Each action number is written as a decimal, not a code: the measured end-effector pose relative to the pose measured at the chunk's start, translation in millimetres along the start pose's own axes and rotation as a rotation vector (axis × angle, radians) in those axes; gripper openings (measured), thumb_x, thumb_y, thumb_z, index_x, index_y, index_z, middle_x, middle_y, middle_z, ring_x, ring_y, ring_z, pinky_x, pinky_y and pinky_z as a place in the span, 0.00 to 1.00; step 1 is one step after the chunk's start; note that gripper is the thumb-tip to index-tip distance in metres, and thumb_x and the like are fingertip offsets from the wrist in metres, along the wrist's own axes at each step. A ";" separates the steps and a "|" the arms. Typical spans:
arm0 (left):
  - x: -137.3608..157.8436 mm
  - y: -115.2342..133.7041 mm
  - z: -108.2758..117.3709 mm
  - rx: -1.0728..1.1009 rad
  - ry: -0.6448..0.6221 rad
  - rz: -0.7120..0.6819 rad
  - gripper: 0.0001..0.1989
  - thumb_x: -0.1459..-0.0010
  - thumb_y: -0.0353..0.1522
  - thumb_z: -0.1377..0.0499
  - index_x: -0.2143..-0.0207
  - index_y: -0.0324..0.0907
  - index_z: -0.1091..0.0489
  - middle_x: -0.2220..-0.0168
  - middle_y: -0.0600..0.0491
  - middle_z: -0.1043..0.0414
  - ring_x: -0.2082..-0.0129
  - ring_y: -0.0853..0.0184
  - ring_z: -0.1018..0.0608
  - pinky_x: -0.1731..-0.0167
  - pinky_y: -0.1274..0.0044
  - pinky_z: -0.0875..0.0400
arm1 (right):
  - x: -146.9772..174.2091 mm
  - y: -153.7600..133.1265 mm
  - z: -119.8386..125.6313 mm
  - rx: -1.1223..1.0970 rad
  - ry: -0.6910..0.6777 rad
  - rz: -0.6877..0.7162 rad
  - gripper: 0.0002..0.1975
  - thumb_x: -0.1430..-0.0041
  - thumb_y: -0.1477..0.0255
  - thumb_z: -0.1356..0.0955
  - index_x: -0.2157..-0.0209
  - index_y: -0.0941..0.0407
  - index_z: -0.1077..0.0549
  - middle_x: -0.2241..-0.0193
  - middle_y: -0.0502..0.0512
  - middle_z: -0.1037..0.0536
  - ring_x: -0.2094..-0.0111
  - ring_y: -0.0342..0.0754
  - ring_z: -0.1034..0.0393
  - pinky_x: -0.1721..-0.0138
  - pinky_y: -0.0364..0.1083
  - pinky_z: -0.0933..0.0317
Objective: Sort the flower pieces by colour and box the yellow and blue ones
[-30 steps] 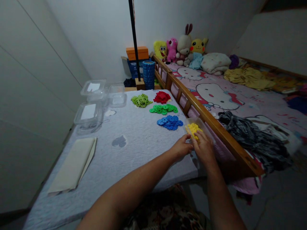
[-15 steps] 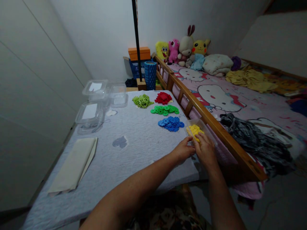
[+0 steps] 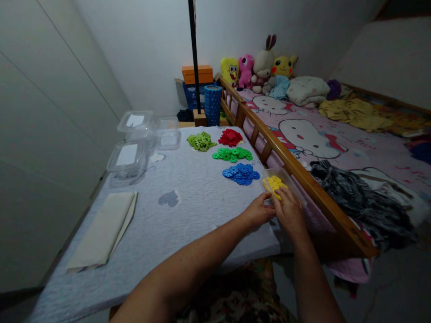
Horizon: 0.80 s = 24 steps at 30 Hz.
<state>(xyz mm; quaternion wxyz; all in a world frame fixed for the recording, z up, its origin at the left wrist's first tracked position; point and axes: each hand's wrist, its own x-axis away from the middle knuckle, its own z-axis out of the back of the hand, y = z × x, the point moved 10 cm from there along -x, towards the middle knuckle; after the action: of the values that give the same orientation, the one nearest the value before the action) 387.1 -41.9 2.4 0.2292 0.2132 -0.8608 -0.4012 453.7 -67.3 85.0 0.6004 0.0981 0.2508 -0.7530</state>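
At the table's right edge stands a clear plastic box (image 3: pixel 292 185) with yellow flower-shaped plastic discs (image 3: pixel 274 184) in it. My left hand (image 3: pixel 260 211) is closed at the box's near left corner, its fingers against the rim. Over the near end of the box, my right hand (image 3: pixel 289 211) bends its fingers down onto the yellow discs; its fingertips are partly hidden. Just beyond the box lies a pile of blue flower-shaped discs (image 3: pixel 241 173). Farther back are piles of green discs (image 3: pixel 232 154), red discs (image 3: pixel 230 137) and light green pieces (image 3: pixel 201 141).
Clear plastic containers (image 3: pixel 125 157) with white paper in them stand at the table's left back. A folded cream cloth (image 3: pixel 103 229) lies at the left. The wooden bed rail (image 3: pixel 296 168) runs close along the right side. A black pole (image 3: pixel 194 58) rises behind the table.
The view has shifted very slightly. Both hands stay at the box, and the piles lie as before.
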 end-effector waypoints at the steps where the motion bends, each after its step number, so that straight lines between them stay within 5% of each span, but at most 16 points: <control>1: -0.1 -0.2 0.1 0.001 -0.001 -0.002 0.42 0.60 0.24 0.39 0.38 0.39 0.42 0.75 0.58 0.28 0.80 0.75 0.33 0.75 0.81 0.43 | 0.1 -0.1 0.2 -0.001 0.000 0.000 0.18 0.35 0.69 0.40 0.52 0.61 0.23 0.47 0.69 0.25 0.44 0.61 0.32 0.41 0.61 0.40; 24: -0.7 0.3 -2.2 0.103 0.001 0.000 0.42 0.62 0.22 0.36 0.41 0.39 0.40 0.70 0.55 0.25 0.74 0.71 0.26 0.70 0.80 0.36 | -2.2 1.2 -1.0 -0.018 0.002 0.027 0.18 0.36 0.69 0.39 0.53 0.61 0.24 0.49 0.69 0.25 0.45 0.61 0.32 0.42 0.61 0.39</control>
<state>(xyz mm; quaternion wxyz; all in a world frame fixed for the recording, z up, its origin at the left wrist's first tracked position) 388.9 -42.7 3.8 0.2183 0.2250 -0.8802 -0.3562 455.2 -65.1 84.8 0.6110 0.0969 0.2569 -0.7425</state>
